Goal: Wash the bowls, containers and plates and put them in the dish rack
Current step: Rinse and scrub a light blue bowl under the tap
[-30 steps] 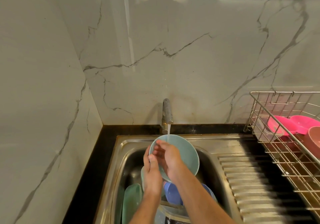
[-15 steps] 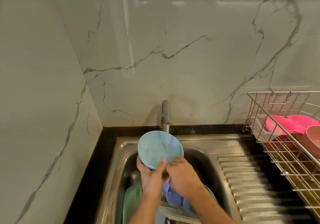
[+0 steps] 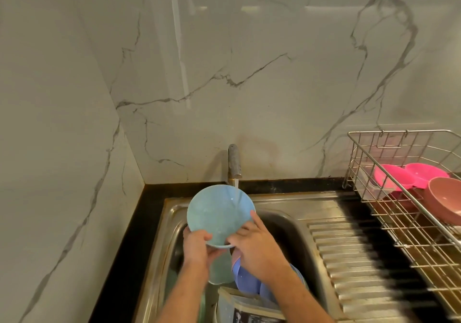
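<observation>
Stainless steel sink [image 3: 279, 203] w/ running tap; round pale-blue plastic bowl [image 3: 219, 215] held tilted above it, under the stream. Likely risk: wet rim slips, bowl drops onto dishes in sink. Left hand [image 3: 197, 248] pinches near rim; right hand [image 3: 257, 245] grips right edge, fingers curled.

left grip [image 3: 197, 246]: bare, no glove or ring | right grip [image 3: 254, 250]: bare | forearms: bare, sleeveless
</observation>
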